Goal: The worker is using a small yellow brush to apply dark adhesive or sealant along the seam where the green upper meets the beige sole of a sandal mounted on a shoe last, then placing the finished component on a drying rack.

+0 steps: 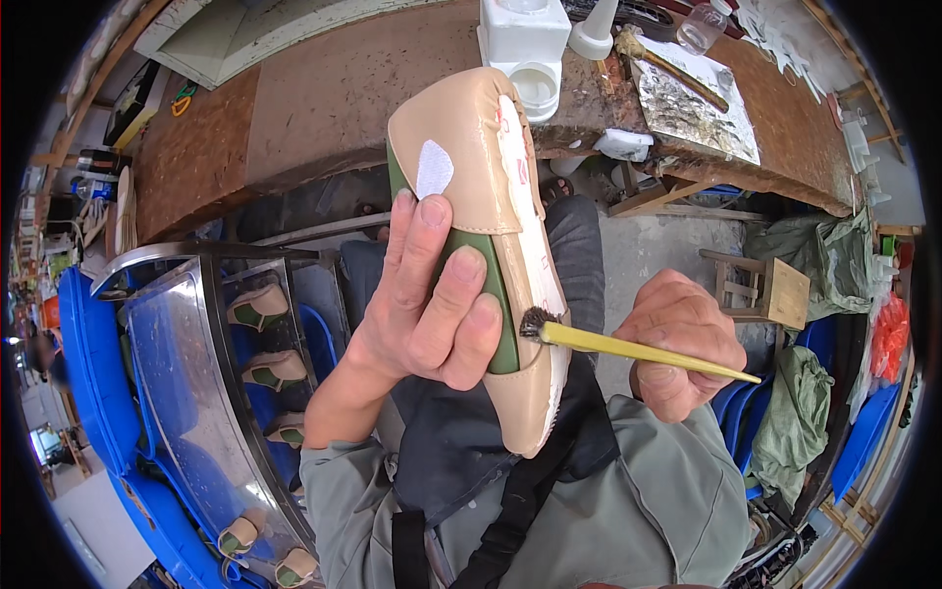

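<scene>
A beige shoe upper (461, 147) stretched over a green shoe last (496, 294) hangs in front of me, its white underside edge turned to the right. My left hand (432, 304) is closed around its left side, fingertips pressing the beige leather and the green part. A small white patch (435, 170) sits on the leather just above those fingers. In my right hand (682, 339) a brush (638, 350) with a yellow-green handle is pinched. Its dark bristles touch the shoe's white edge near the middle.
Beyond the shoe runs a brown workbench (319, 133) with a white container (525, 44), a hammer (677, 74) and a clear bottle (703, 26). At left a metal rack (211, 324) holds several similar shoes (275, 371). To the right are a wooden stool (785, 293) and green sacking (793, 417).
</scene>
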Demonstrator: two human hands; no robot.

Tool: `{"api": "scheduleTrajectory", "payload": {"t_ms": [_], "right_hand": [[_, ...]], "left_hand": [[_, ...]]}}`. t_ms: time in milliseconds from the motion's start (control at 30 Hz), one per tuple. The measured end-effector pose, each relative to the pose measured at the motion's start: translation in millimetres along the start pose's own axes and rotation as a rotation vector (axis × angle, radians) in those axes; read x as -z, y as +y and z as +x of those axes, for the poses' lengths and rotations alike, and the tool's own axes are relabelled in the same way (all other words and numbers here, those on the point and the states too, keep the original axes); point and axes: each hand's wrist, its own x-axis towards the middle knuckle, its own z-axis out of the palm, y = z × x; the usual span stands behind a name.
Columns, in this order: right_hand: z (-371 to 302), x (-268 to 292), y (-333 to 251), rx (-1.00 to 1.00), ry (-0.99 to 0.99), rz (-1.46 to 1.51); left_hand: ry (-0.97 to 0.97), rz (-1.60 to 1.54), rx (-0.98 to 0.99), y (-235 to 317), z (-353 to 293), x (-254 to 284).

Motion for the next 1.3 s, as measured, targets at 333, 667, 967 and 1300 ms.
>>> {"api": "scheduleTrajectory", "payload": {"t_ms": [333,667,967,1300], "right_hand": [[3.9,14.3,-3.2,-0.071,-0.037,0.131],[6.3,20.5,-3.2,-0.143,-0.086,0.284],[31.5,20.4,14.0,-0.203,0.025,0.123],[16.6,35.1,4.7,-0.012,-0.213,0.229]], "left_hand": [[0.041,0.135,-0.105,1.6,5.0,4.0],[0.004,0.141,-0.118,2.8,13.3,7.6],[0.024,0.221,-0.163,3.8,15.7,6.5],[-0.001,0.149,-0.153,2.6,20.6,8.6]]}}
